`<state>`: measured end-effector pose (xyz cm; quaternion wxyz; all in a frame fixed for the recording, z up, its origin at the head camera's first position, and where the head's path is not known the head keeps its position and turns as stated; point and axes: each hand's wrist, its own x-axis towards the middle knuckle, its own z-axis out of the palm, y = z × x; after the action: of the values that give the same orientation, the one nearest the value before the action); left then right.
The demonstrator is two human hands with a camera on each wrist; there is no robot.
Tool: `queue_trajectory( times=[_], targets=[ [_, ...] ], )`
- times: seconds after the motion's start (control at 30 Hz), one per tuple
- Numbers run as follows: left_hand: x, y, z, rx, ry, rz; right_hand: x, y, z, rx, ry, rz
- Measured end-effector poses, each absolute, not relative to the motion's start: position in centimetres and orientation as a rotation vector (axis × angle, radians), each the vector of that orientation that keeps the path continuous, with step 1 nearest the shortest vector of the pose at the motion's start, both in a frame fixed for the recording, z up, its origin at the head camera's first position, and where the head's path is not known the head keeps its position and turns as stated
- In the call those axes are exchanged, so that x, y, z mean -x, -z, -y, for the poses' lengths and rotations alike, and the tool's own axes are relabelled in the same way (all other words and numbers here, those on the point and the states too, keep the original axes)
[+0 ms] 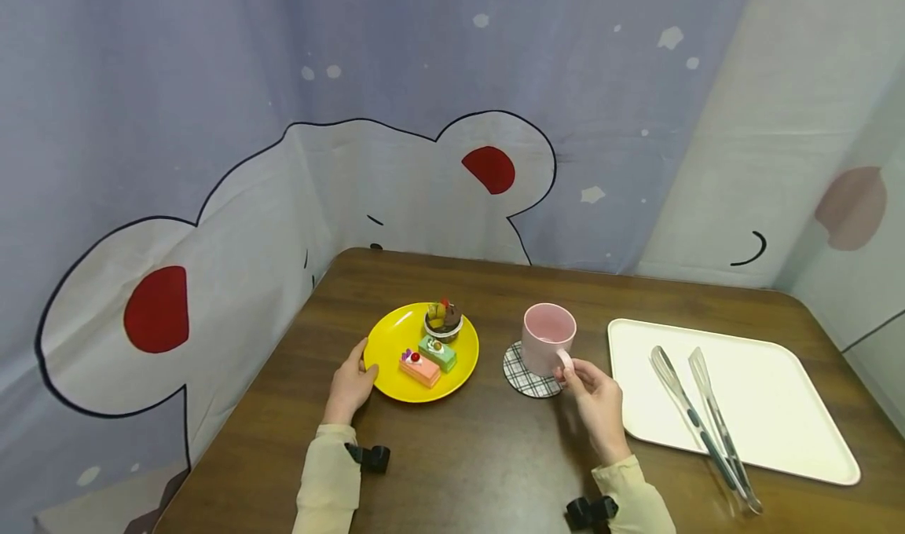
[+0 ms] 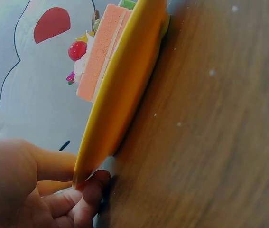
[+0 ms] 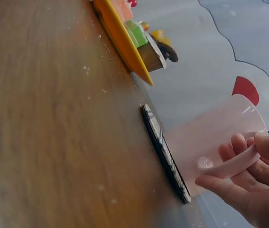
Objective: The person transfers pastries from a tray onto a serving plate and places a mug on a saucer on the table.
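My left hand (image 1: 350, 383) pinches the left rim of a yellow plate (image 1: 387, 338), thumb above and fingers curled beneath in the left wrist view. On the plate sit a pink cake slice (image 1: 420, 368) topped with a cherry, a green cake slice (image 1: 438, 353) and a chocolate cupcake (image 1: 443, 323) in a cup. With its fingers curled round the handle, my right hand (image 1: 597, 404) holds a pink mug (image 1: 543, 349). The mug stands upright on a round checked coaster (image 1: 522, 378), as the right wrist view also shows.
A white tray (image 1: 792, 408) lies to the right of the mug. Two pairs of metal tongs with dark handles, the left tongs (image 1: 682, 396) and the right tongs (image 1: 716, 408), rest across its front edge. Patterned curtain (image 1: 396, 181) hangs behind the brown table (image 1: 452, 471).
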<state>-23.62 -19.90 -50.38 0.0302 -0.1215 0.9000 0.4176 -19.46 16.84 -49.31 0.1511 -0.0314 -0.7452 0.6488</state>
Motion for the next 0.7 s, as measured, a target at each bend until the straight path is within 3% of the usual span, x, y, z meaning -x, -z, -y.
queue_trajectory(
  times=[0.7],
  targets=[
    [23.62,50.53,19.95,0.363,-1.299,-2.791,19.68,49.79,-17.71,-0.077,-1.949,2.314]
  ],
)
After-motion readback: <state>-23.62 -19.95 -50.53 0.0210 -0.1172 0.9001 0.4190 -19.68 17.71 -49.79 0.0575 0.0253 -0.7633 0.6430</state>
